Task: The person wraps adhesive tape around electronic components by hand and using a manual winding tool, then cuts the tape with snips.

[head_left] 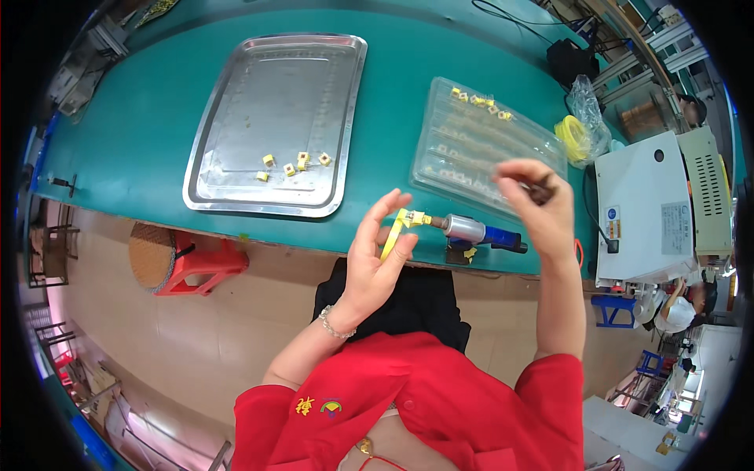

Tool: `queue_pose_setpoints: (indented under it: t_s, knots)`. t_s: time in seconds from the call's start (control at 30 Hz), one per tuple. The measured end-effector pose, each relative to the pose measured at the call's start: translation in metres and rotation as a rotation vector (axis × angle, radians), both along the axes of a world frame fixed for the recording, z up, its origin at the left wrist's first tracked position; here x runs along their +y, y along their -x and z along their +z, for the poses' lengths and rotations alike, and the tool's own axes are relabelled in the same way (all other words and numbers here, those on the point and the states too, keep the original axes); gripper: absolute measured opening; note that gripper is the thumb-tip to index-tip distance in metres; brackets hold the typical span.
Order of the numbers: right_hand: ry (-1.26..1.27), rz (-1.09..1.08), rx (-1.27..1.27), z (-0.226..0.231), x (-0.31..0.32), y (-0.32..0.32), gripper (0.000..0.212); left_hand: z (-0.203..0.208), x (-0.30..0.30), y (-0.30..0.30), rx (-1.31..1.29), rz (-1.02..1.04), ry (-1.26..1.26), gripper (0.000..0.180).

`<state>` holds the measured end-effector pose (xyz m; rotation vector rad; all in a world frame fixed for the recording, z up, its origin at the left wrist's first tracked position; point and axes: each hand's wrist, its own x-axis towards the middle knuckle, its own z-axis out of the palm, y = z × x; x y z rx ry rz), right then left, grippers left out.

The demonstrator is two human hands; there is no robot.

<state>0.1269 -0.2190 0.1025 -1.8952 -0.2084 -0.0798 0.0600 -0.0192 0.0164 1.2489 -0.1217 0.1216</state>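
My left hand [369,271] pinches a strip of yellow tape [390,242] between thumb and fingers. The strip runs up to a small yellow-wrapped part [415,218] at the tip of a silver and blue spindle tool [467,228], which lies sideways at the bench's front edge. To the right of the tool, my right hand [547,210] is raised in the air near the clear tray. Its fingers are curled and somewhat blurred; a dark thing shows among them, too unclear to name.
A metal tray [275,102] with several small yellow parts [303,163] stands on the green bench at left. The clear plastic tray [436,125] holds rows of similar parts. Right of it are a yellow tape roll [573,139] and a white machine [644,208]. A red stool [200,267] stands below.
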Motion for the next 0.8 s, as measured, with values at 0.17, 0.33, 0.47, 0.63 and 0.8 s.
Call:
queue_pose_setpoints:
  t_s: [0.17, 0.33, 0.47, 0.63, 0.8]
  knots:
    - [0.33, -0.195, -0.082, -0.057, -0.074, 0.045, 0.016, -0.012, 0.005, 0.026, 0.037, 0.009, -0.069, 0.05]
    - [0.177, -0.13, -0.016, -0.082, -0.078, 0.089, 0.02, -0.015, 0.002, 0.047, 0.053, 0.007, -0.153, 0.041]
    - [-0.015, -0.183, 0.076, -0.087, -0.071, 0.105, 0.021, -0.017, -0.006, 0.06, 0.03, 0.063, -0.219, 0.043]
    - [-0.229, -0.216, 0.108, -0.074, -0.067, 0.123, 0.019, -0.016, -0.013, 0.067, -0.123, 0.161, -0.389, 0.042]
    - [-0.416, -0.216, -0.001, -0.07, -0.065, 0.127, 0.017, -0.02, -0.013, 0.064, -0.126, 0.18, -0.421, 0.042]
